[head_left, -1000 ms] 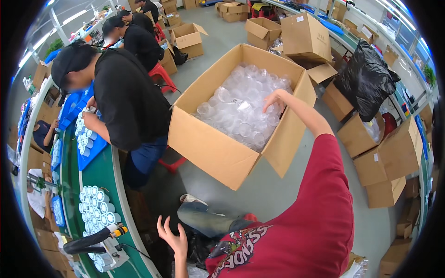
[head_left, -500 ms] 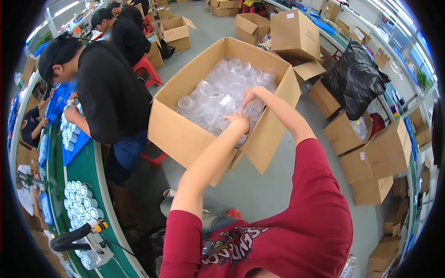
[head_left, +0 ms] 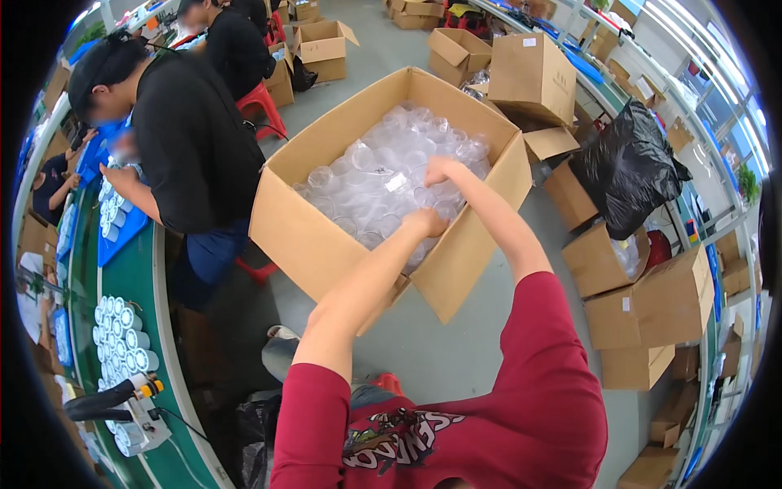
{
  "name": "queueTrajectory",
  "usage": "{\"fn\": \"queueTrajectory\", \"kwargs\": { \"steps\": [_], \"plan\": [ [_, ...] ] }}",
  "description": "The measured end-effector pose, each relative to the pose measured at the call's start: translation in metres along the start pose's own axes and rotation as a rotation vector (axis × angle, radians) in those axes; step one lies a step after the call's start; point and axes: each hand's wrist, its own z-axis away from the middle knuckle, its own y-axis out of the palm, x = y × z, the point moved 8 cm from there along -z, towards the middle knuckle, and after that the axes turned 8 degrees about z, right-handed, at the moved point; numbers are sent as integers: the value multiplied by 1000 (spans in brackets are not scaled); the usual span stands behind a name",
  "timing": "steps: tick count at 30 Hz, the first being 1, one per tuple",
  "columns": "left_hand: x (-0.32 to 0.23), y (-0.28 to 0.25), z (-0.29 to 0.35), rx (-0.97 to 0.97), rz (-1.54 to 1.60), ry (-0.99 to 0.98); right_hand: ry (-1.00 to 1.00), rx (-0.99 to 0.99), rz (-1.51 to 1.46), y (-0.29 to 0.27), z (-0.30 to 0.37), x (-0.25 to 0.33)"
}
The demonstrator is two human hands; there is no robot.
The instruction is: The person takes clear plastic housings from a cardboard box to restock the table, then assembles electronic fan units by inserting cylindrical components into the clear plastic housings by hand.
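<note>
An open cardboard box (head_left: 326, 259) in front of me is filled with clear, round, cup-like plastic pieces (head_left: 371, 183). Both my hands reach into its right side, close together over the pieces. My right hand (head_left: 441, 169) is curled, with its fingertips down among the clear plastic. Nearer to me, my left hand (head_left: 427, 221) is bent the same way. Its fingers are closed and partly hidden. What either hand grips is too transparent to make out. A small white label (head_left: 397, 182) lies on the plastic just left of my right hand.
A green conveyor (head_left: 175, 359) on the left carries white cylinders (head_left: 122, 334) and a black-armed device (head_left: 122, 407). A person in black (head_left: 183, 138) works beside it. At right are stacked cardboard boxes (head_left: 652, 301) and a black plastic bag (head_left: 627, 167). A red stool (head_left: 261, 102) stands beyond.
My view has shifted slightly. My hands stay in the box but have drawn a little apart, the left one sitting slightly lower. The neighbouring person's hands have also moved.
</note>
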Motion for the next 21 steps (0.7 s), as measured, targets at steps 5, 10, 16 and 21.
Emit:
{"fn": "queueTrajectory", "kwargs": {
  "steps": [5, 10, 16, 21],
  "plan": [
    [1, 9, -9, 97, 56, -190, -20, 213, -189, 9, 22, 10],
    [37, 12, -37, 43, 176, -225, 124, 525, -592, 22, 41, 20],
    [11, -34, -12, -24, 113, 19, 90, 444, -457, 26, 19, 0],
    [37, -168, 147, -518, 215, 37, 93, 421, -505, 31, 13, 27]
  ]
}}
